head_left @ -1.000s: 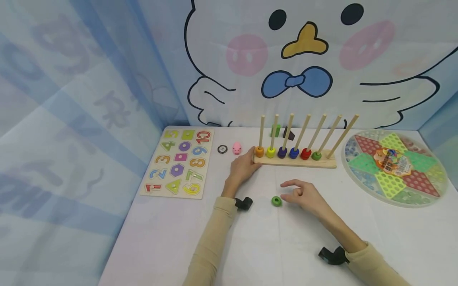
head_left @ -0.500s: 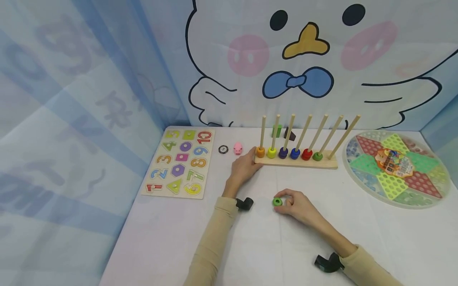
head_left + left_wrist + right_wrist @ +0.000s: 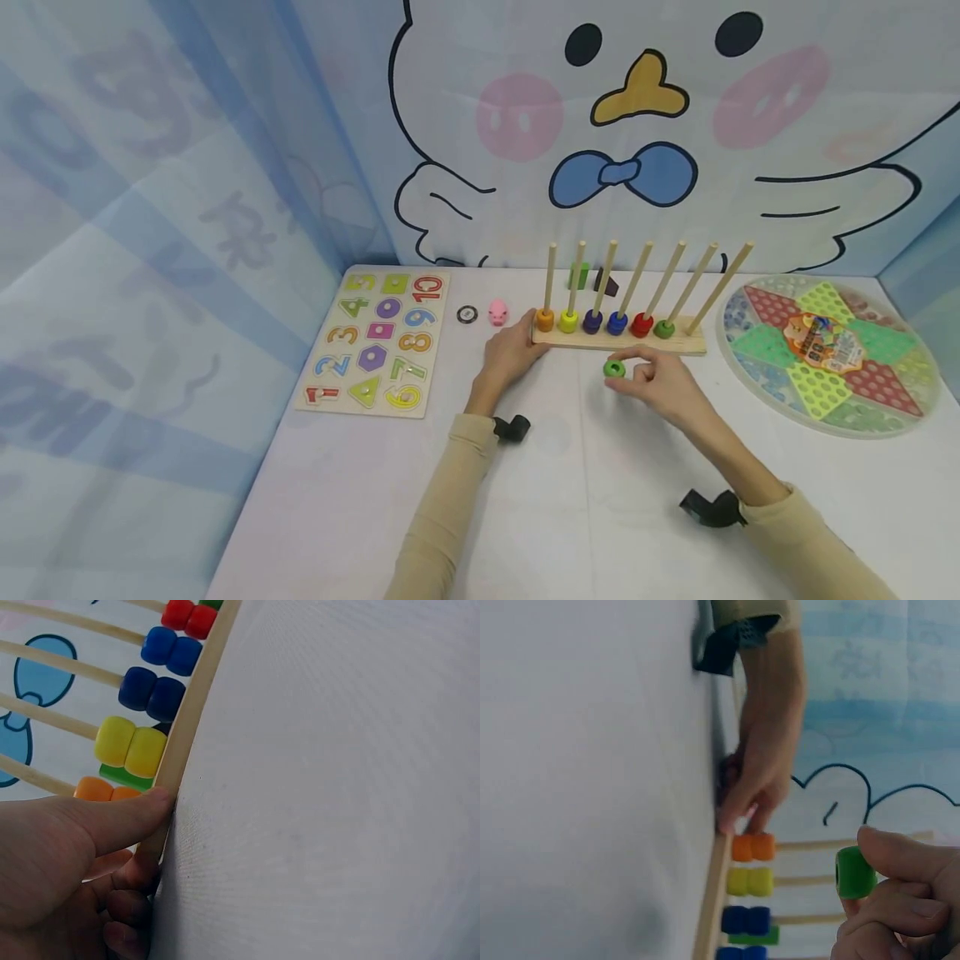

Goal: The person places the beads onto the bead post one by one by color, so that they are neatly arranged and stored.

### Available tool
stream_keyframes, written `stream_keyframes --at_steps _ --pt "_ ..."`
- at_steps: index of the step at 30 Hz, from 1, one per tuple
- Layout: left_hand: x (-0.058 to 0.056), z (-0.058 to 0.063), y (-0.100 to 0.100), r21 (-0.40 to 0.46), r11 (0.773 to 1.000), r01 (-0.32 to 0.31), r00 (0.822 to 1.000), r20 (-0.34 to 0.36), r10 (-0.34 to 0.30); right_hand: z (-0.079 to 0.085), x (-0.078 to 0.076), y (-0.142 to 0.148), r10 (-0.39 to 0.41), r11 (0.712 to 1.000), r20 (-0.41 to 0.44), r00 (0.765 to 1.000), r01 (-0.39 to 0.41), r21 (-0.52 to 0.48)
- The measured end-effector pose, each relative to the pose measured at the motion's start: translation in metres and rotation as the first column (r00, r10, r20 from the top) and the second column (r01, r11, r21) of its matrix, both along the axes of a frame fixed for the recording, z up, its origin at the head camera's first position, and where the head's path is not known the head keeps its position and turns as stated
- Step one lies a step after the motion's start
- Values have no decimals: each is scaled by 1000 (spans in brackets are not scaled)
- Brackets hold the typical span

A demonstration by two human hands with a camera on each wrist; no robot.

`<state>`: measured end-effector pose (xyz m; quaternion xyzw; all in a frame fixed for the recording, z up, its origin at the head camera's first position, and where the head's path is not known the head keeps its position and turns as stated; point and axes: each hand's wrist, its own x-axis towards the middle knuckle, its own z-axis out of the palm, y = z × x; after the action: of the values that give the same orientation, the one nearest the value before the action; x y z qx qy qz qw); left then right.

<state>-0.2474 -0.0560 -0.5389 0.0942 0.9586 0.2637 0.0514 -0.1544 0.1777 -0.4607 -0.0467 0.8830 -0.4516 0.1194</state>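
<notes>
A wooden peg rack stands at the back of the table. From left to right its pegs carry orange, yellow, dark blue, blue, red and green beads; the rightmost peg is bare. My left hand grips the left end of the rack's base, thumb along the front edge and fingers curled underneath. Between the thumb and finger of my right hand is a loose green bead, pinched just in front of the rack, its hole showing.
At the left lies a number puzzle board. A black-and-white disc and a pink pig figure sit left of the rack. Behind it are a green block and a dark block. A round checkers board lies right.
My right hand closed its thumb and finger on the green bead, lifted it off the table and moved it forward and slightly right, towards the rack. My left hand stayed on the base.
</notes>
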Motion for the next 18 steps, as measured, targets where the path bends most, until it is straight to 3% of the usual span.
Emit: stream_keyframes --at_steps 4,12,18 --pt "0 0 1 -4 1000 -2 1000 6 2 34 -13 17 -54 998 -95 994 55 5" --pt "-1 0 0 -3 1000 0 1000 -3 0 98 -36 47 -220 975 -246 944 222 -20" --pt "1 2 1 -3 1000 3 1000 0 -3 117 -51 62 -293 956 -310 905 277 -93"
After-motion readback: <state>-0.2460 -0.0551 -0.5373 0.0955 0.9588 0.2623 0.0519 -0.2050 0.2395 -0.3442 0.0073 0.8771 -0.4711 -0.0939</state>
